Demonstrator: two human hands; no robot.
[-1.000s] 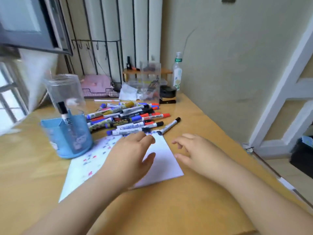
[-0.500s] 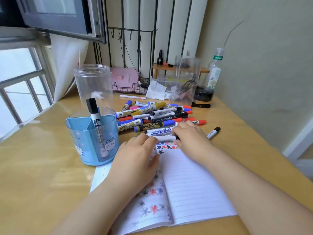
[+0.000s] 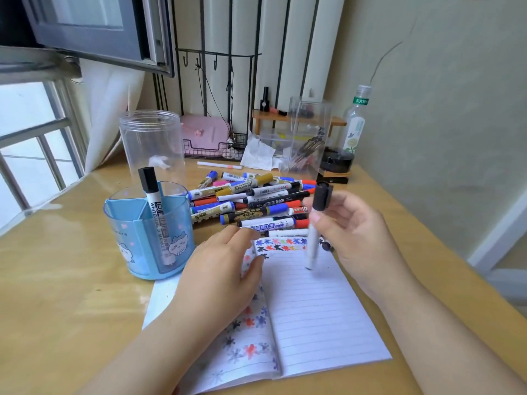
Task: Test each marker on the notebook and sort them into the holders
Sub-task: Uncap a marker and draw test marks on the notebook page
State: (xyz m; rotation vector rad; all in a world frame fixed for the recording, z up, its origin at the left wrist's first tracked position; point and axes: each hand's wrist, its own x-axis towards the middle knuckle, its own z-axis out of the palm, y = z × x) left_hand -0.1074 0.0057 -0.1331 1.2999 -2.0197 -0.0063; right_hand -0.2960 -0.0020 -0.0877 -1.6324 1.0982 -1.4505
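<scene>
An open lined notebook (image 3: 319, 309) lies on the wooden desk, with coloured star marks along its top and on the left page. My left hand (image 3: 219, 275) rests flat on the left page. My right hand (image 3: 350, 238) grips a white marker with a black cap (image 3: 313, 240), held nearly upright, cap up, over the right page. A pile of markers (image 3: 251, 201) lies behind the notebook. A blue divided holder (image 3: 134, 238) at the left has one black-capped marker (image 3: 155, 212) in it. A clear round jar (image 3: 152, 143) stands behind it.
A clear square box (image 3: 309, 135) holding pens, a plastic bottle (image 3: 355, 124), a black round object (image 3: 336, 163), crumpled tissue (image 3: 258, 155) and a pink item in a wire basket (image 3: 208, 138) stand along the back. A window is at the left, a wall at the right.
My right hand has picked a black-capped marker out of the pile and lifted it upright over the notebook. My left hand stays on the left page.
</scene>
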